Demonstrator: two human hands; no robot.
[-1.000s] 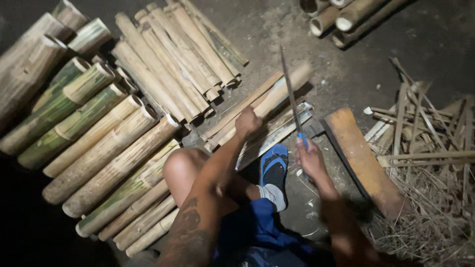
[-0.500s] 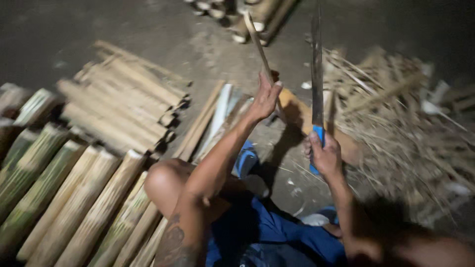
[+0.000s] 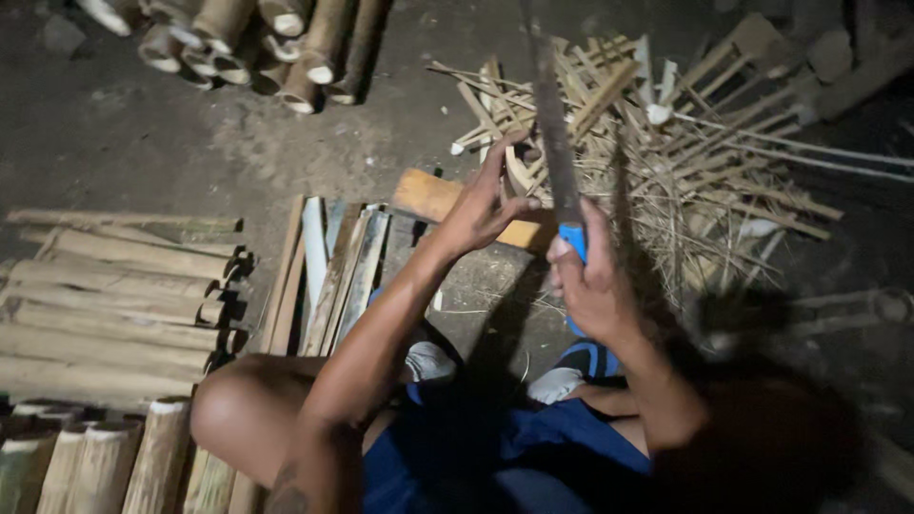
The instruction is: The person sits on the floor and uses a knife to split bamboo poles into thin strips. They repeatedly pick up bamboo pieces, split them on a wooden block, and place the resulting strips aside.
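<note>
— What is your right hand [image 3: 595,286] doing?

— Your right hand has its grip wrapped tight round the blue handle [image 3: 572,238] of a long knife [image 3: 552,133]. The flat, dull grey blade stands almost upright, its tip running out of the top of the view.

— And your left hand [image 3: 486,205]?

— Your left hand is just beside the blade, fingers spread and half curled. Its grip looks loose, and I cannot tell whether it pinches a thin sliver or nothing; the fingertips are blurred against the heap behind.

— What lies under your hands?

— A short, smooth wooden block [image 3: 433,198], pale orange, lies on the dirt floor [image 3: 143,143] just beyond your left wrist. Behind it spreads a tangled pile of thin bamboo strips [image 3: 685,162], dry, straw-coloured and splintery.

— And to your left?

— Flat split slats [image 3: 328,271], some pale and some greenish, lie side by side near your knee. Further left, round bamboo poles [image 3: 114,305] are stacked in rows, tan and fibrous, with ringed cut ends. More short bamboo tubes [image 3: 276,43], hollow with pale rims, are heaped at the top of the view.
</note>
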